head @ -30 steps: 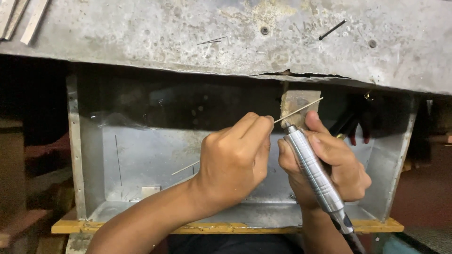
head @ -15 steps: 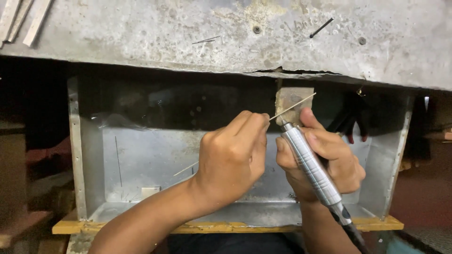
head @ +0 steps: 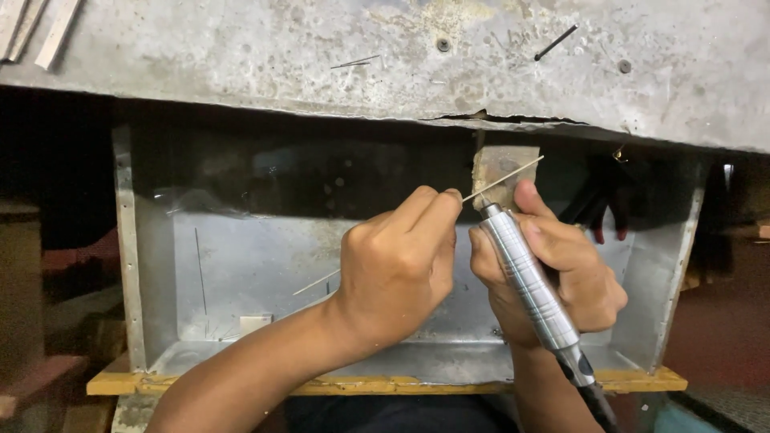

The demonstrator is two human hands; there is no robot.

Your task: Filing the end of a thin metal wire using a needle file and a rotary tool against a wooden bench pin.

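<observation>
The left hand [head: 397, 269] is pinching a thin metal strip [head: 501, 178] in clamped fingers, while at its 3 o'clock the right hand [head: 553, 269] is gripping a silver rotary handpiece [head: 529, 281].

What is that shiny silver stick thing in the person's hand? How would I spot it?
Find the grey metal tray under the worn bench top. In front of it, the right hand grips a ribbed, silver, pen-shaped power tool with a dark cable end. It is far thicker than the thin wire pinched by the left hand.

Bright, sharp light on top; deep shadow beneath, dim edges.
</observation>
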